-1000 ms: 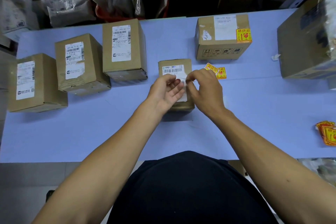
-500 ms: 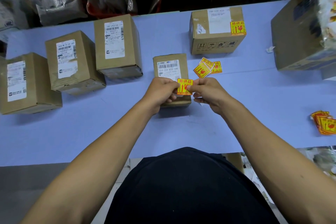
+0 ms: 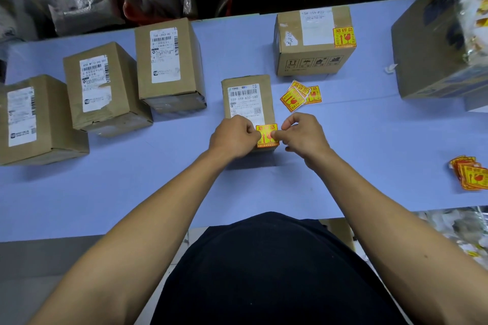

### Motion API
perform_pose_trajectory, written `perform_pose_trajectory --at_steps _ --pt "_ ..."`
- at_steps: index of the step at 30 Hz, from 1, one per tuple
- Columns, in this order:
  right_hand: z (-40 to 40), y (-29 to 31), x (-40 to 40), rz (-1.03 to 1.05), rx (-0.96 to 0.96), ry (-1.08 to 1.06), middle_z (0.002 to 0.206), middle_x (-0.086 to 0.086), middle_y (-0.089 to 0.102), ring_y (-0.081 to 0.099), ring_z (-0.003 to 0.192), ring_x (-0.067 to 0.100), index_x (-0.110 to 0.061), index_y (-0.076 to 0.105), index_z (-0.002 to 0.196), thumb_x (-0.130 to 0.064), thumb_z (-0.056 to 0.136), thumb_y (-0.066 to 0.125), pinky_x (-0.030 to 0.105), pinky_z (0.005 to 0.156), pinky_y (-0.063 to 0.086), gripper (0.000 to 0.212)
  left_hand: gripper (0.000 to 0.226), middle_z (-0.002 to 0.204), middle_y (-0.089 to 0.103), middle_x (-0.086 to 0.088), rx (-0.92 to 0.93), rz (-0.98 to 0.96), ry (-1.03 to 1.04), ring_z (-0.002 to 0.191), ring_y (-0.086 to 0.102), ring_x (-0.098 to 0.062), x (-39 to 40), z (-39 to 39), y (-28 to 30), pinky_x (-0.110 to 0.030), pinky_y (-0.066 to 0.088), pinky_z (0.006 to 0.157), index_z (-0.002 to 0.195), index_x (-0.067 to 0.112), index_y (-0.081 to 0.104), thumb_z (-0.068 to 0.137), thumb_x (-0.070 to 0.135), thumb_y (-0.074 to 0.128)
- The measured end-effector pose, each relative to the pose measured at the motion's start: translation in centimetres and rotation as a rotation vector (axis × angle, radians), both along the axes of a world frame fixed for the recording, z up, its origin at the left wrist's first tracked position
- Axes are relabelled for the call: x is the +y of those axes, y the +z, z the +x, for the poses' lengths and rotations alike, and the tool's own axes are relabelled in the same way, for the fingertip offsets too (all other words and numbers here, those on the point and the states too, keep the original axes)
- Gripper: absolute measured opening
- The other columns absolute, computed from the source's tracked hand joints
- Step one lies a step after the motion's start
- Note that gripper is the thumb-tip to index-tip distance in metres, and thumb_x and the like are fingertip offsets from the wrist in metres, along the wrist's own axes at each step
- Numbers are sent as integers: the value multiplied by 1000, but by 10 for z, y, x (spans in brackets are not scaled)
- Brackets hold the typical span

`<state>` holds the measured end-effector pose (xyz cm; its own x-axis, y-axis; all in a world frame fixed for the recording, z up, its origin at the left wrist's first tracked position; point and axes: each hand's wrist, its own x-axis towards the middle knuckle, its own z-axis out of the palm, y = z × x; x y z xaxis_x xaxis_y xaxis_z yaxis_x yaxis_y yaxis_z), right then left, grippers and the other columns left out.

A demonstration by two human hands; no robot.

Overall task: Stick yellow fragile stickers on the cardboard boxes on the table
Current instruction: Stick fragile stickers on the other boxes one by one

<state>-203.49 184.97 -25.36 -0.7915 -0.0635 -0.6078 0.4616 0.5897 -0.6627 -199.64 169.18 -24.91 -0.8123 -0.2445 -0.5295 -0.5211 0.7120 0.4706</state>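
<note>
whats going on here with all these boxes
A person is putting a yellow fragile sticker on the near corner of a small brown cardboard box on the pale blue table. The left hand and right hand pinch its two sides. The box behind already has one; three to the left show none.

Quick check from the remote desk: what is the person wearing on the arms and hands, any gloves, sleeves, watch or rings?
Nothing shows on either arm: both forearms are bare from elbow to wrist, with no sleeves in view. The left hand and right hand are bare too, without gloves, and no watch, band or ring is visible. The only clothing seen is a plain black top over the torso, without visible print.
</note>
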Motion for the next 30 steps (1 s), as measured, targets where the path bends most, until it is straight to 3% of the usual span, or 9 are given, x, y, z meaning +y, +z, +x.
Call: perform_pose_trajectory --at_steps 2,4,6,9,12,17,25,30 --pt "0 0 -1 61 45 44 76 4 67 69 84 30 -20 55 69 -24 73 86 49 76 59 32 20 76 71 -5 -12 -19 -2 81 65 -28 0 0 -1 -39 58 71 72 11 70 81 26 59" --pt "-1 1 -3 126 86 99 72 -1 65 66 78 27 -23 53 66 -28 73 87 40 68 56 35 20 76 71 -2 -20 -31 -8 80 65 -27 0 -1 -3 -37 56 69 72 13 70 81 27 59" --pt "-1 2 -4 183 123 143 67 -6 60 60 74 22 -22 51 65 -30 72 86 29 56 42 37 19 76 70 -1 -17 -47 -13 79 64 -27 0 -1 -5 -34 53 67 72 14 69 81 27 59" --pt "-1 3 -7 269 155 191 66 -9 57 56 76 21 -21 48 65 -31 73 83 26 51 29 37 19 71 66 -1 -4 -73 -19 76 62 -28 1 0 -7 -29 46 59 69 13 65 80 27 58" --pt "0 3 -10 338 190 237 72 -4 59 56 78 24 -21 46 65 -28 74 78 25 51 27 34 22 63 56 2 6 -100 -31 73 58 -31 3 1 -8 -26 35 54 61 14 54 79 26 56" --pt "1 3 -13 409 249 276 77 1 62 54 77 27 -20 42 64 -24 74 72 26 51 26 32 26 71 57 -3 20 -139 -68 75 55 -34 5 1 -8 -30 37 59 59 16 47 82 27 53" --pt "-2 -3 -11 438 250 306 77 2 60 53 77 28 -20 40 65 -25 75 71 28 55 29 33 23 76 62 -5 34 -168 -92 76 55 -34 5 1 -11 -30 38 61 63 16 51 83 28 53" --pt "-6 -7 -9 438 234 325 76 0 59 55 77 27 -21 41 66 -32 75 75 26 50 24 37 23 83 65 -9 59 -287 -156 73 53 -33 7 1 -11 -31 36 61 75 15 57 87 34 54"
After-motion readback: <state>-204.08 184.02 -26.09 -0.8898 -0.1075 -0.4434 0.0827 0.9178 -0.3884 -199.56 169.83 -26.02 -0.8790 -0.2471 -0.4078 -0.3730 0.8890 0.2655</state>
